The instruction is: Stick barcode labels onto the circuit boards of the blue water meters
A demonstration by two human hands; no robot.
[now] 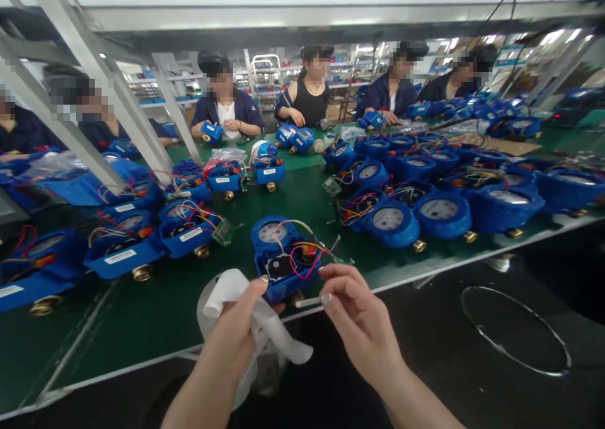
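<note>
Wrapped in my left hand (239, 331) is a roll of white label backing paper (231, 287), with a loose strip curling down to the right. My right hand (357, 309) pinches a small white label (309, 302) between thumb and fingers. Just beyond both hands an open blue water meter (286, 259) lies on the green bench near its front edge. Its round dial faces up at the far end, and coloured wires rise out of its housing. Part of the meter's near side is hidden behind my hands.
Several labelled blue meters (184, 227) stand to the left, some trailing circuit boards. More meters (439, 211) crowd the right of the green bench (155, 328). Slanted white posts (127, 95) hold a shelf (302, 16) overhead. Several co-workers (309, 98) sit across.
</note>
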